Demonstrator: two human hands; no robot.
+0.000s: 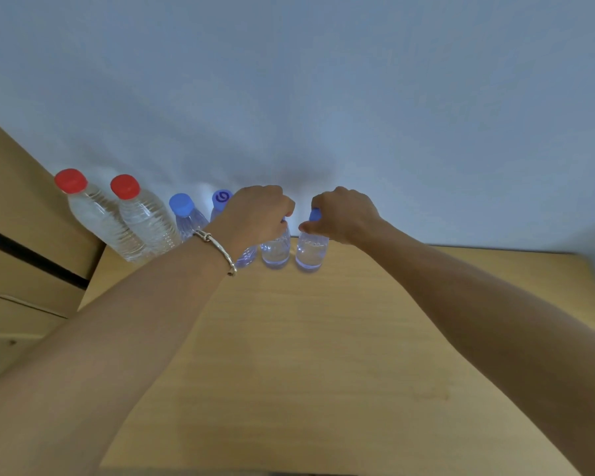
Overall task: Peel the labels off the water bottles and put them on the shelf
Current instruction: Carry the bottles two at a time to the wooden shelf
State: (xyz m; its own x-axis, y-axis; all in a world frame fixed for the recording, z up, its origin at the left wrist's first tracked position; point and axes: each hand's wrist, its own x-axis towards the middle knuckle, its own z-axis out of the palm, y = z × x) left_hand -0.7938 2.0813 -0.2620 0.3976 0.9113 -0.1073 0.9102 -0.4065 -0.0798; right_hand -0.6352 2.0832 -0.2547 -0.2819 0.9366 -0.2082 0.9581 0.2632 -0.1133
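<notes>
A row of clear, label-free water bottles stands along the back edge of a wooden shelf (pixel 323 338), against a pale wall (pixel 323 80), running from the left of the frame toward the centre.

At the left end are two taller bottles with red caps, the first red-capped bottle (pixel 97 218) and the second red-capped bottle (pixel 145 218), touching or nearly touching each other. To their right stand smaller bottles with blue caps: one blue-capped bottle (pixel 186 214) just beside the red pair, then another with a printed cap (pixel 222 199), partly hidden behind the left wrist.

The left hand (pixel 255 218) reaches in from the lower left, a thin metal bracelet (pixel 217 247) around its wrist. Its fingers are curled down and closed over the top of the left-held bottle (pixel 275 249), whose cap is almost wholly covered; only the bottle's body shows below the hand, resting on the shelf.

The right hand (pixel 344 214) comes in from the lower right. Its fingers and thumb are closed around the neck and cap of the right-held bottle (pixel 310 250), a sliver of blue cap showing at the hand's left edge. That bottle also stands upright on the shelf, just beside the left-held one, with a narrow gap between them.

At the far left a wooden cabinet side (pixel 14 252) rises beside the shelf.
</notes>
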